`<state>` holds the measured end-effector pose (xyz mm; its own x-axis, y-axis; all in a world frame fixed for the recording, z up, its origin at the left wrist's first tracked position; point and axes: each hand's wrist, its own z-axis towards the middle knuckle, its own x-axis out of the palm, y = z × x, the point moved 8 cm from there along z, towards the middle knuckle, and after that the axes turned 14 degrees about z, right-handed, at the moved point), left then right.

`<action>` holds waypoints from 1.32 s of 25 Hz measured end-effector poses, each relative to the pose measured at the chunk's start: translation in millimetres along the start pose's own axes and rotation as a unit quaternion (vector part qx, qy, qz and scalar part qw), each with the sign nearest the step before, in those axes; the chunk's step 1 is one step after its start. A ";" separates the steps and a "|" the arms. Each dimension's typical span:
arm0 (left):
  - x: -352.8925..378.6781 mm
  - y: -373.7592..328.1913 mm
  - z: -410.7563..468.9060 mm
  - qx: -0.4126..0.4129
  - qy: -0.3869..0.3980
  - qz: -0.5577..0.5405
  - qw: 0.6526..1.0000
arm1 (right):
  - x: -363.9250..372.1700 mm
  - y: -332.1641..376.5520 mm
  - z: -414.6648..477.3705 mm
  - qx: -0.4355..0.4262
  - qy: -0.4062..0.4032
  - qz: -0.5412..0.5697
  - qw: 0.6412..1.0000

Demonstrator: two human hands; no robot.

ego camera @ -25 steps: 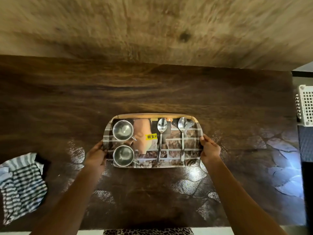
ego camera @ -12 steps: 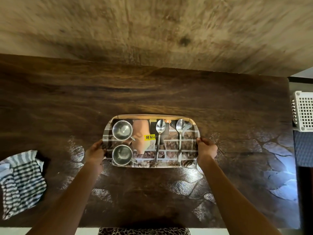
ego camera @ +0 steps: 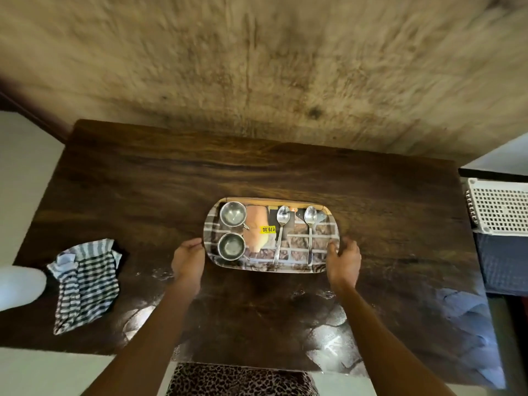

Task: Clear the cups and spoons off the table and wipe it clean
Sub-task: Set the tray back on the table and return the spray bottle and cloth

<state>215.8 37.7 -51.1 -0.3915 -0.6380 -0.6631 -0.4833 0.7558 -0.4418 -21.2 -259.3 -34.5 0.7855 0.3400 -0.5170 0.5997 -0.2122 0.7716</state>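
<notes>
While both hands' fingers (ego camera: 192, 243) grip its ends, tray (ego camera: 271, 268) carries cups (ego camera: 233, 214) and spoons (ego camera: 281, 230).

Glossy dark wood table (ego camera: 371, 195), shiny metal cups (ego camera: 233, 214) and spoons (ego camera: 281, 232) (mirror-bright), striped cloth (ego camera: 85, 284).

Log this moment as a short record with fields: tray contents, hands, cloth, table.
tray contents: tray holds two steel cups on its left, two spoons on its right, yellow price sticker between
left hand: on the tray's left edge
right hand: on the tray's right edge
cloth: striped cloth lies crumpled at the table's left, untouched
table: dark wood, glossy reflections near the front edge
</notes>
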 end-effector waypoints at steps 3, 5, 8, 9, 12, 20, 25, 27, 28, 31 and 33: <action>-30.9 4.0 -33.6 0.055 0.000 -0.026 0.998 | -6.7 24.7 -38.4 -0.053 0.005 0.032 0.998; -63.4 15.2 -57.8 0.089 -0.004 -0.044 0.995 | -13.5 44.0 -75.6 -0.094 0.005 0.052 0.994; -123.1 41.5 -93.7 0.159 -0.005 -0.052 0.986 | -20.3 67.5 -146.6 -0.143 -0.002 0.083 0.986; -144.1 50.0 -104.2 0.189 -0.013 -0.049 0.981 | -18.7 72.7 -169.5 -0.156 0.002 0.088 0.984; -216.0 75.1 -133.5 0.261 -0.078 -0.061 0.960 | -9.9 86.1 -241.7 -0.187 0.022 0.115 0.975; -345.7 155.5 -149.5 0.266 -0.233 -0.101 0.930 | 65.0 99.6 -394.0 -0.241 0.130 0.094 0.957; -380.3 183.4 -100.4 0.246 -0.261 -0.064 0.931 | 152.1 118.6 -444.8 -0.305 0.187 0.014 0.934; -381.6 193.8 -69.2 0.225 -0.239 -0.041 0.944 | 186.6 120.5 -454.8 -0.320 0.207 -0.018 0.924; -381.5 198.3 -48.6 0.210 -0.226 -0.029 0.951 | 208.0 120.5 -457.0 -0.319 0.221 -0.033 0.921; -373.4 204.7 15.2 0.186 -0.178 0.023 0.966 | 270.1 107.4 -453.1 -0.278 0.262 -0.076 0.921; -365.5 209.3 54.9 0.171 -0.143 0.047 0.974 | 305.5 94.2 -448.7 -0.243 0.283 -0.110 0.921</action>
<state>300.7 437.2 65.6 -0.1642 -0.5332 -0.8299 -0.1485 0.8451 -0.5135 206.7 235.7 46.5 0.3647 0.7780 -0.5116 0.4878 0.3083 0.8167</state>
